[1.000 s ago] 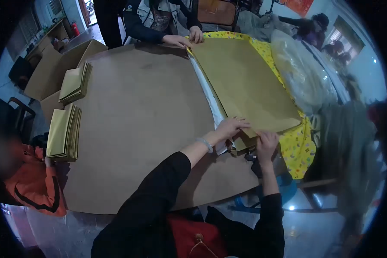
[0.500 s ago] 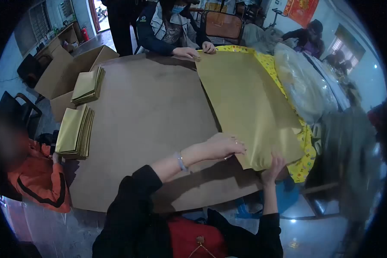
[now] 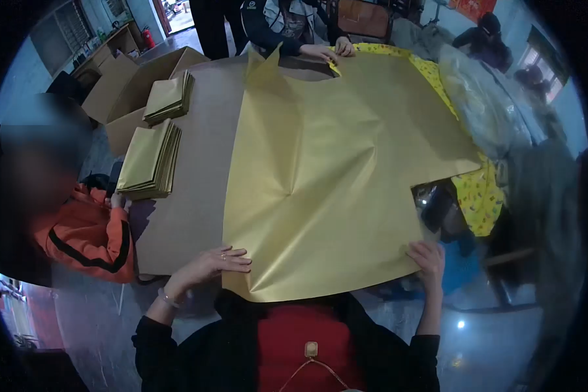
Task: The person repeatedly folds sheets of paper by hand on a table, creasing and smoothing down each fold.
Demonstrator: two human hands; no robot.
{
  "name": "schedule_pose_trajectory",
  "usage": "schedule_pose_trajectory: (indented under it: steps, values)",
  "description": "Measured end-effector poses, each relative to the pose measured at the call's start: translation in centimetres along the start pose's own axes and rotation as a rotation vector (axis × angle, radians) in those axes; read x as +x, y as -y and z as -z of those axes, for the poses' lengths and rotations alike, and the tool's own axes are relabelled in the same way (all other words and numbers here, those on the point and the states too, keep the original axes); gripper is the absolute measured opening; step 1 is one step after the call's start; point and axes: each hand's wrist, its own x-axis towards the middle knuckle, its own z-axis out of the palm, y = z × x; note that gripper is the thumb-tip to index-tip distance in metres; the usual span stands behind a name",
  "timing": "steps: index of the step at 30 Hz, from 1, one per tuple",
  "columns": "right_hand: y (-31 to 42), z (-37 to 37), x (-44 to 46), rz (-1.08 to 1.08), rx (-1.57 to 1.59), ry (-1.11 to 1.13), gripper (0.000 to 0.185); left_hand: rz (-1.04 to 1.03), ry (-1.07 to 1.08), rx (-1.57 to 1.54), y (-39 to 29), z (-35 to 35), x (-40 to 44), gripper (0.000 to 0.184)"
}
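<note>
A large gold sheet (image 3: 333, 215) spreads over the brown table top, with diagonal creases and a raised fold at its far left. Its near edge hangs toward my body. My left hand (image 3: 212, 266) holds the sheet's near left corner, fingers lying over the top and the thumb hidden. At the near right edge, my right hand (image 3: 428, 259) grips the sheet with curled fingers. Under the sheet's right side, yellow printed material (image 3: 480, 202) shows. Across the table, a co-worker's two hands (image 3: 330, 52) rest at the sheet's far edge.
Two stacks of folded gold pieces, a near one (image 3: 147, 163) and a far one (image 3: 168, 98), lie at the table's left. Behind them stands an open cardboard box (image 3: 127, 98). A person in an orange sleeve (image 3: 88, 235) sits left. Clear plastic wrapping (image 3: 480, 104) bulges at the right.
My left hand has moved left and toward me, drawing the gold sheet across the table. The sheet now covers much more of the brown top. My view has shifted slightly.
</note>
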Motion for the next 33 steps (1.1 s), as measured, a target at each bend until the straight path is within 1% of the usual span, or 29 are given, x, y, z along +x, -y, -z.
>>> schedule_pose_trajectory:
  steps: [1,3,4,5,6,7,8,9,10,11,12,13,14,16,18,19,21,23,25,27,28,30,32,33]
  values:
    - [1.1,0.6,-0.1,0.019,0.082,0.077,0.022,0.017,0.011,-0.009,-0.2,-0.2,-2.1,0.04]
    - [3.1,1.8,-0.1,-0.009,0.291,0.136,0.019,0.071,-0.002,-0.175,-0.6,-0.8,-6.2,0.044]
    - [3.5,2.4,-0.1,-0.025,0.418,0.178,0.019,0.094,-0.059,-0.224,-1.8,-0.5,-7.3,0.03]
    - [4.2,3.3,0.0,-0.096,0.487,0.047,0.021,0.102,-0.058,-0.235,-2.2,-0.2,-8.5,0.03]
    - [4.8,4.8,0.9,-0.095,0.489,0.057,0.021,0.095,-0.178,-0.344,-2.3,0.3,-9.7,0.028]
    - [5.3,6.7,2.4,-0.082,0.507,0.015,0.021,0.086,-0.3,-0.45,-2.9,0.7,-10.5,0.026]
    - [5.6,8.4,3.7,-0.068,0.524,-0.03,0.022,-0.012,-0.486,-0.275,-4.3,1.1,-10.7,0.025]
    - [5.5,9.6,4.6,-0.061,0.52,-0.033,0.022,-0.017,-0.492,-0.274,-5.1,1.1,-11.4,0.025]
    - [5.2,10.7,5.6,0.025,0.546,-0.067,0.02,0.033,-0.627,-0.401,-5.7,1.0,-12.1,0.025]
    - [4.9,11.8,6.8,0.114,0.57,-0.105,0.019,-0.088,-0.675,-0.344,-6.5,2.3,-11.7,0.024]
    - [4.8,13.0,8.1,0.129,0.565,-0.12,0.019,-0.207,-0.723,-0.282,-7.4,3.5,-11.3,0.023]
    - [4.7,14.1,9.3,0.158,0.485,-0.137,0.02,-0.215,-0.734,-0.268,-9.0,4.6,-11.7,0.023]
    - [4.7,15.3,10.4,0.185,0.408,-0.153,0.021,-0.111,-0.807,-0.415,-10.6,5.4,-12.4,0.023]
    - [3.5,18.5,13.2,0.238,0.431,-0.19,0.023,0.186,-1.032,-0.036,-8.2,7.5,-16.2,0.026]
    - [-0.2,22.3,16.8,0.177,0.524,-0.201,0.023,0.352,-1.168,0.535,-6.4,11.6,-18.5,0.028]
    - [-4.2,23.9,19.2,0.195,0.423,-0.342,0.024,0.142,-1.196,0.248,-10.3,14.7,-16.1,0.029]
    - [-4.9,27.6,25.4,0.206,0.11,-0.451,0.026,-0.279,-1.14,-0.328,-17.7,20.7,-12.1,0.033]
    - [-4.3,30.3,32.7,0.323,0.009,-0.401,0.03,-0.12,-1.221,-0.492,-20.3,24.8,-10.3,0.035]
    - [-5.8,30.3,38.6,0.455,0.117,-0.378,0.031,-0.026,-0.929,-0.369,-17.8,32.7,-10.4,0.036]
    - [-5.6,26.4,43.0,0.361,0.077,-0.321,0.032,-0.044,-0.738,-0.332,-14.9,36.2,-8.6,0.038]
    - [-5.3,23.9,45.0,0.313,0.056,-0.289,0.033,-0.04,-0.738,-0.34,-12.8,37.1,-7.2,0.038]
    - [-2.8,19.4,47.1,0.24,0.013,-0.226,0.031,-0.116,-0.843,-0.393,-8.1,38.0,-3.5,0.035]
    - [0.8,15.4,47.9,0.192,-0.035,-0.165,0.028,0.015,-0.813,-0.402,-2.2,39.4,-0.9,0.035]
    - [1.0,12.5,49.0,0.142,-0.069,-0.145,0.028,0.151,-0.816,-0.432,-3.5,37.0,0.3,0.037]
